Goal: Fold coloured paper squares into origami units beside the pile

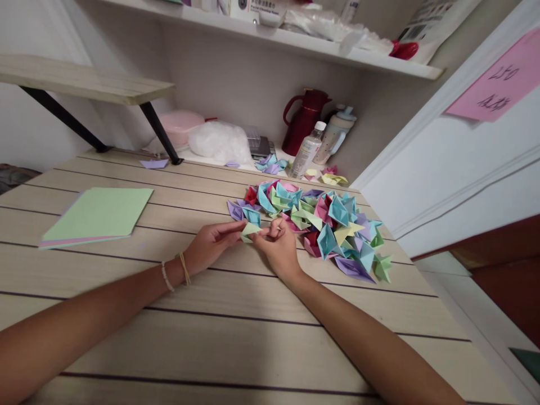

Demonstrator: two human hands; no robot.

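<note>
A small folded piece of light green paper [250, 229] is held between my two hands, a little above the table. My left hand [213, 242] pinches its left side between thumb and fingers. On the other side, my right hand [279, 246] grips it with the thumb in front and the fingers curled. Just beyond and to the right lies a heap of folded paper boats [327, 242] in blue, green, purple, pink, red and yellow. A stack of square paper sheets [99, 214], light green on top, rests at the left of the table.
A clear bottle with a white cap [307, 151], a dark red jug [304, 121] and a pale blue-topped bottle [335, 135] stand at the back. A raised wooden shelf [84, 81] on black legs overhangs the back left. A white shelf [295, 42] runs above.
</note>
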